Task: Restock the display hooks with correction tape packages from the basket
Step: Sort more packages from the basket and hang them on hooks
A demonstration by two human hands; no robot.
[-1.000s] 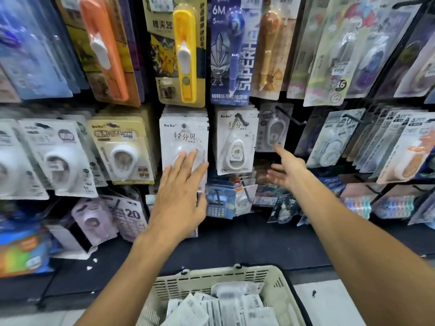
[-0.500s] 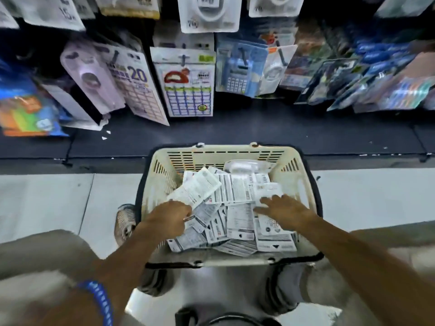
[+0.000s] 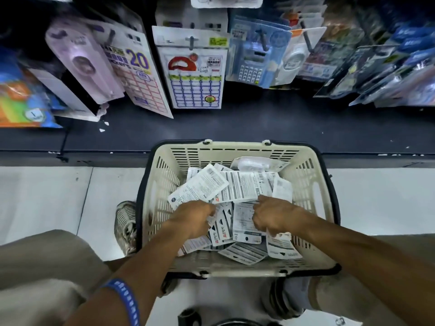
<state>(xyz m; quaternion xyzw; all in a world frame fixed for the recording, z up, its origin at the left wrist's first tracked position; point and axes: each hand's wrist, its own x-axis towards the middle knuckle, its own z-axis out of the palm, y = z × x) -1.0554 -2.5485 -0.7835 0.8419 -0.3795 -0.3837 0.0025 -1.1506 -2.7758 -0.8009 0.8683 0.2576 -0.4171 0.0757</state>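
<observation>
Both hands, left hand (image 3: 196, 218) and right hand (image 3: 274, 216), curl into loose correction tape packages (image 3: 237, 191) heaped in the basket (image 3: 162, 184); slippery overlapping cards may slide or drop when lifted.

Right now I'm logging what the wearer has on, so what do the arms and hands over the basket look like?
Both forearms are bare, with no sleeves or gloves in view. The left hand has a blue wristband with pale markings, too blurred to read, on its wrist. The right hand and its wrist show no band, watch or ring.
</observation>
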